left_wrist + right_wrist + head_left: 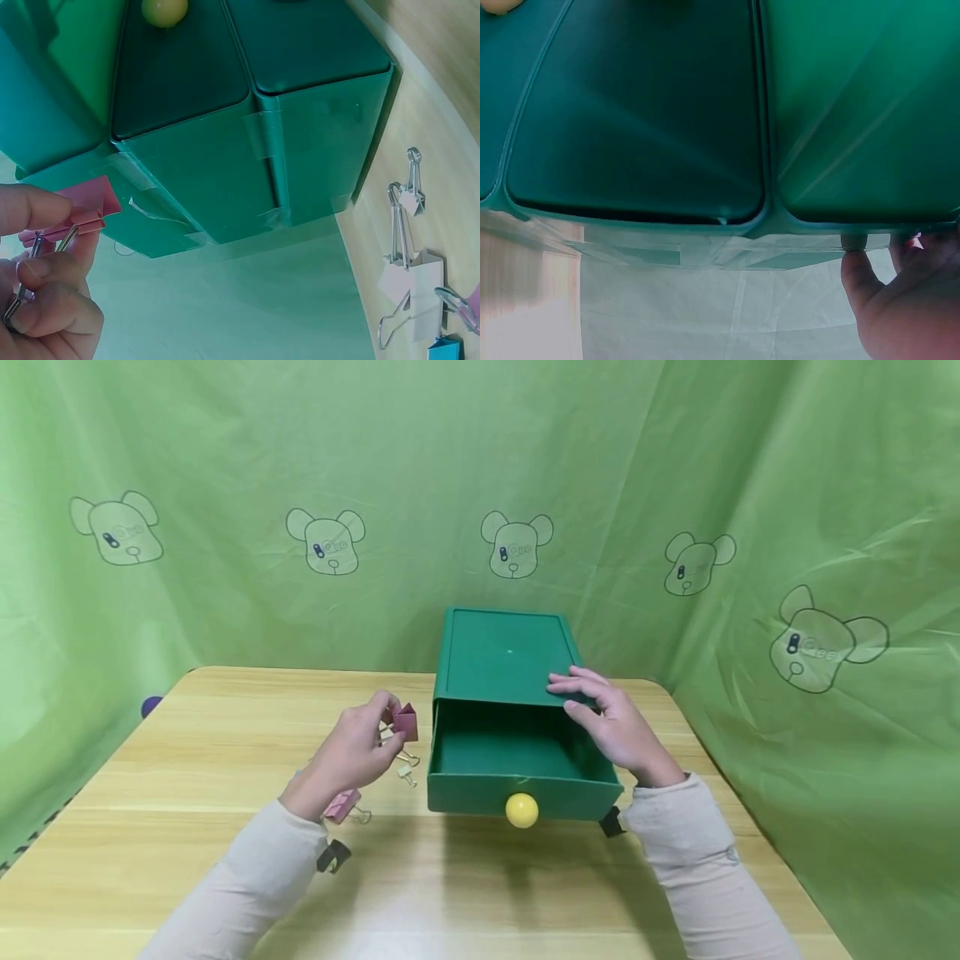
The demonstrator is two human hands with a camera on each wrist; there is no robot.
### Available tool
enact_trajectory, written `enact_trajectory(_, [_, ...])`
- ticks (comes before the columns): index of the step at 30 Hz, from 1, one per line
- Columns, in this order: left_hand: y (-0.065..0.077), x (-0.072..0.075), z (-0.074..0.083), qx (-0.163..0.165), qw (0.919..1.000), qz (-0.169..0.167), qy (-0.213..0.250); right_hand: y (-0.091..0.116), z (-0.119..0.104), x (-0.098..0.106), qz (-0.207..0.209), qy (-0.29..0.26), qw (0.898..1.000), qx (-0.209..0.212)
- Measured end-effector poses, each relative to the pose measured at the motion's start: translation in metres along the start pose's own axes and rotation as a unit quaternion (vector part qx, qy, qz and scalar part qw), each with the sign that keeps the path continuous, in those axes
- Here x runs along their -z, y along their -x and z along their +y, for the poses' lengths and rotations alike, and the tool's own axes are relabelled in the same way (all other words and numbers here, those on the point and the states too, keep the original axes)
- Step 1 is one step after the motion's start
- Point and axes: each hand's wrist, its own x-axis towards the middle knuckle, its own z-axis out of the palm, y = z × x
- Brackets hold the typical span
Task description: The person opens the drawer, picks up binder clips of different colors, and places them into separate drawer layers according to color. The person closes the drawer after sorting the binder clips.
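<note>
In the head view, my left hand [351, 750] pinches a dark pink binder clip [406, 723] between thumb and fingers, just left of the green drawer cabinet [506, 647]. The left wrist view shows the clip's metal handles among the fingers. The cabinet's top drawer [480, 790], with a yellow round knob [522, 811], is pulled out; its visible inside is bare. My right hand [617, 723] rests with extended fingers on the cabinet's top front right edge, its thumb near the drawer opening. From the right wrist, that hand appears against the cabinet's side.
Left of the cabinet lie a small white binder clip [406, 772], a pink one [342, 807] and a black one [333, 857]. Another black object [612, 822] sits by the right sleeve. A white clip [427, 292] and a blue clip [445, 349] lie close together. Green curtains enclose the table.
</note>
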Motion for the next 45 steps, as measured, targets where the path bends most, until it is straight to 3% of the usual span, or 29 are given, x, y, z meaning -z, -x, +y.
enact_trajectory(18, [0.0, 0.008, 0.006, -0.003, 0.9999, 0.01, 0.008, 0.0, 0.001, -0.001, 0.003, -0.001, 1.0, 0.004])
enact_trajectory(25, [0.0, 0.009, 0.007, -0.026, 0.9995, 0.02, 0.002, 0.0, 0.002, -0.001, 0.004, -0.001, 1.0, 0.004])
enact_trajectory(40, [0.0, 0.013, 0.014, -0.025, 0.9994, 0.017, 0.017, 0.0, 0.003, 0.0, 0.012, -0.012, 1.0, 0.012])
enact_trajectory(45, [0.0, 0.015, 0.018, -0.041, 0.9985, 0.032, 0.015, -0.001, 0.003, -0.001, 0.01, -0.014, 1.0, 0.012])
